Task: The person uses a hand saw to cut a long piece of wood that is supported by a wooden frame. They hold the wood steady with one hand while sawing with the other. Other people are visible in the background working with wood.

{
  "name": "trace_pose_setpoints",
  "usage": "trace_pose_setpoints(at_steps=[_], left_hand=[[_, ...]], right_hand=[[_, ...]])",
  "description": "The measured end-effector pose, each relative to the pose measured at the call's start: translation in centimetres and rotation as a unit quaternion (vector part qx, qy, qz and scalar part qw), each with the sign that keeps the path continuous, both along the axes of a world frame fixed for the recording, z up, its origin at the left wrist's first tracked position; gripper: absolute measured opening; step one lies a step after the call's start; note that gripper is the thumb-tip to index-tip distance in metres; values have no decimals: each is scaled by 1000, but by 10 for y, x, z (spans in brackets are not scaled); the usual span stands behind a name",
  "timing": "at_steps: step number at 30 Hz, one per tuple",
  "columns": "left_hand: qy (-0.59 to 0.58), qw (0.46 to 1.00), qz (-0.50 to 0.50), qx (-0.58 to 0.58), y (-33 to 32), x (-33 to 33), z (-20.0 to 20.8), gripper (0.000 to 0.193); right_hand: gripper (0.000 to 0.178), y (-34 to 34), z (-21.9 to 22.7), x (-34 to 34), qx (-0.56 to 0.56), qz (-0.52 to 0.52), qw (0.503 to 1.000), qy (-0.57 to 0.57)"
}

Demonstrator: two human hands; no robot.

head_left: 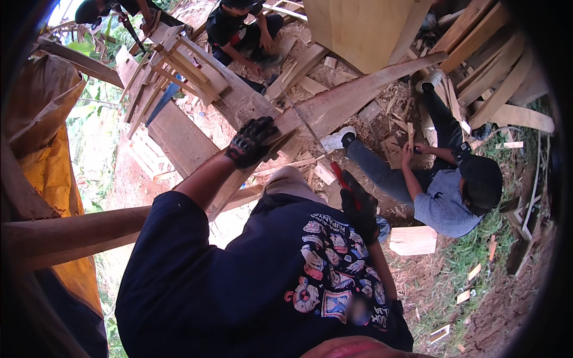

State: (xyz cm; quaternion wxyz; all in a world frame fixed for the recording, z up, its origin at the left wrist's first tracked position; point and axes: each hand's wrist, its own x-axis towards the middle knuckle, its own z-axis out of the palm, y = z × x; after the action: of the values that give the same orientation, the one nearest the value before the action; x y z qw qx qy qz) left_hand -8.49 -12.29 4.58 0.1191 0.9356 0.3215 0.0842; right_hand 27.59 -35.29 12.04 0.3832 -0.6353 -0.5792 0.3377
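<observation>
My right hand [359,206], in a black glove, is closed round the red handle of a hand saw [308,126]. The thin saw blade reaches forward and left, lying across a long wooden plank [364,89] near its left end. On that end rests my left hand [252,143], also in a dark padded glove, its fingers curled over the wood. The plank lies across a wooden bench [185,128] and slants up toward the far right. How deep the blade sits in the wood, I cannot tell.
A person [456,194] in a dark cap sits at right, holding a wood piece. Another person [242,33] crouches beyond the bench; a third is at far left. A large wooden panel [364,30] stands behind. Offcuts and shavings litter the ground. A thick beam [77,235] crosses at left.
</observation>
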Motion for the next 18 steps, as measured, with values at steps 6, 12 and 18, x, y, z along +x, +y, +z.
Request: trace_pose_setpoints(at_steps=[6, 12, 18], left_hand=[[2, 1000, 28, 13, -4, 0, -6, 65], [-13, 997, 71, 0, -9, 1, -15, 69], [-6, 997, 76, 5, -9, -9, -18, 70]], right_hand=[[32, 21, 60, 8, 107, -1, 992, -63], [35, 45, 93, 17, 72, 18, 984, -160], [36, 42, 183, -29, 123, 57, 983, -120]])
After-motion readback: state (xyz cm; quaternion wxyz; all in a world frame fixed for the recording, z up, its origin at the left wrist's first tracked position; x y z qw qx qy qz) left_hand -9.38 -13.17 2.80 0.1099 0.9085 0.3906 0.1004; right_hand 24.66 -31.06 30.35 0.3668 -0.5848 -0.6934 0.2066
